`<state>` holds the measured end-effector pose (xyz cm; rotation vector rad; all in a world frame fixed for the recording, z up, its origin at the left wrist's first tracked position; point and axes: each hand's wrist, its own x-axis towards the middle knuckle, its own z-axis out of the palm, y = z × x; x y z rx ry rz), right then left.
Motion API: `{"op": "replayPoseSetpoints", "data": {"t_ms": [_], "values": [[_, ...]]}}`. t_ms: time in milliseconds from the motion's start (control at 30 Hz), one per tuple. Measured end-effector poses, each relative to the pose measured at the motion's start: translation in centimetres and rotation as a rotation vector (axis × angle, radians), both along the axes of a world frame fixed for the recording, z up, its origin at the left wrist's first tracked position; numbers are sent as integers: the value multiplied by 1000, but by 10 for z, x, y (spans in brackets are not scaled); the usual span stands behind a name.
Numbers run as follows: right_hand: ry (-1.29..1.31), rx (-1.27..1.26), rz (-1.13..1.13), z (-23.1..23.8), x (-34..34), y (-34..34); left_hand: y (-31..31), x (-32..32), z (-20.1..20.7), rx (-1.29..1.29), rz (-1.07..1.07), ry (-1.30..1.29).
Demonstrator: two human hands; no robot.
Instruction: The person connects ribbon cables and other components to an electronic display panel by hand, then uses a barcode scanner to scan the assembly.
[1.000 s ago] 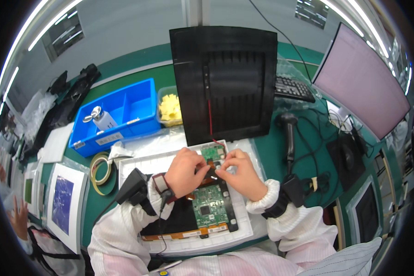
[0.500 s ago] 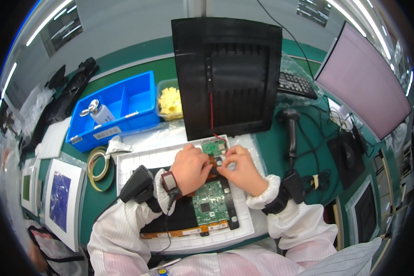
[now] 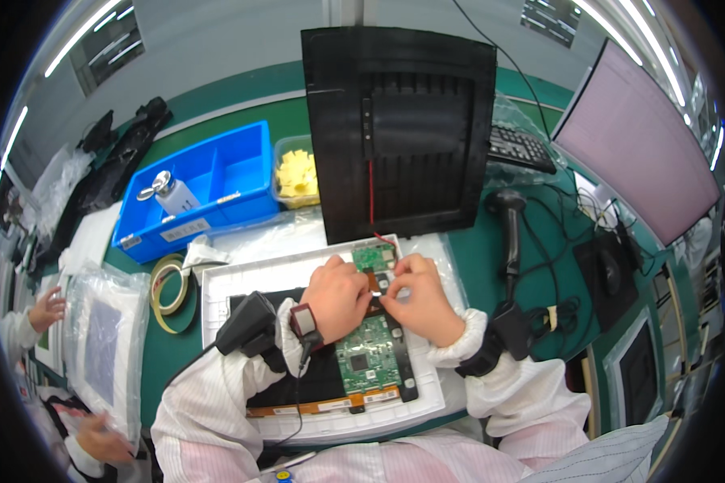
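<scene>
My left hand (image 3: 337, 298) and my right hand (image 3: 424, 299) meet over the upper part of an opened flat display unit. Its white frame (image 3: 229, 278) lies on the bench. Both hands are closed, fingertips pinched close together at an orange flex ribbon (image 3: 373, 280). A tiny white bit shows between them; which hand holds it, I cannot tell. Just above the fingers is a small green circuit board (image 3: 369, 258); below them lies a larger green circuit board (image 3: 368, 354). A black back cover (image 3: 427, 113) stands upright behind, a red wire (image 3: 371, 193) running down from it.
To the left are a blue divided bin (image 3: 250, 173), a tub of yellow pieces (image 3: 296, 173) and tape rolls (image 3: 171, 294). A co-worker's hands (image 3: 103, 439) are beside a plastic-wrapped panel (image 3: 105, 346). At right are a scanner (image 3: 507, 233), cables and a monitor (image 3: 636, 137).
My hands stay at the ribbon with slight finger shifts; the white bit now shows between them. A co-worker's hands have appeared at left, and the panel there is now covered by cloudy plastic.
</scene>
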<state>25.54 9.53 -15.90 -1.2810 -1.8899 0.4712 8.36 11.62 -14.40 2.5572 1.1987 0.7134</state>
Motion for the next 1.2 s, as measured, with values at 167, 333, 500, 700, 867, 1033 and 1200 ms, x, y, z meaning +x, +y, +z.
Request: {"op": "replayPoseSetpoints", "data": {"t_ms": [167,333,500,700,867,1033,1200], "values": [[-64,72,-14,-1,-5,-3,-2,0,-4,41,11,19],[-102,81,-19,0,-5,-5,-4,3,-5,77,27,44],[-165,65,-46,2,-6,-8,-9,4,-3,127,101,120],[-192,71,-52,2,-7,-9,-5,-14,11,134,162,260],[-191,77,-53,1,-5,-9,-16,-20,9,182,-231,184],[-182,75,-21,3,-3,-10,-20,-23,5,198,-195,218],[-321,14,-32,10,7,-11,-19,-23,4,187,-200,211]]}}
